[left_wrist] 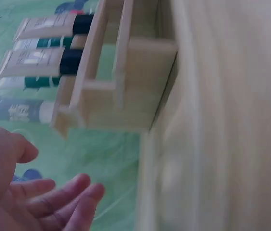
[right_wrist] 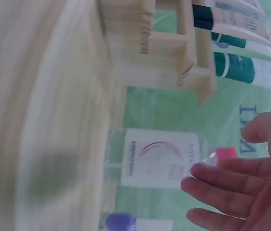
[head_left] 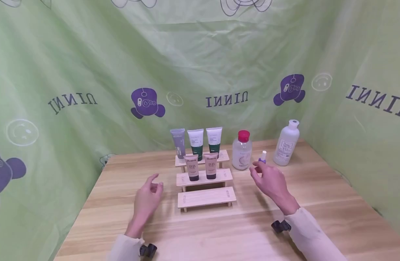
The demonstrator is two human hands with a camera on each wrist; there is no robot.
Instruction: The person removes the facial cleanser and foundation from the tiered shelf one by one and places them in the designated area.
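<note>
My left hand (head_left: 147, 199) hovers over the table left of a three-step wooden stand (head_left: 206, 197), fingers loosely bent, holding nothing. Two pink BB cream tubes (head_left: 192, 167) stand on the stand's middle step. On the top step are one blue-grey tube (head_left: 178, 142) and two white-and-green tubes (head_left: 195, 141). To the stand's right, my right hand (head_left: 272, 181) is raised with thumb and fingers apart. Its fingertips overlap a small purple bottle with a white cap (head_left: 263, 155) in the head view, hiding its lower part. Beside that stands a clear bottle with a red cap (head_left: 242, 154).
A tall white bottle (head_left: 286, 143) stands at the back right of the wooden table (head_left: 121, 181). Green printed cloth (head_left: 186, 72) hangs behind and along both sides. The stand's lowest step carries nothing.
</note>
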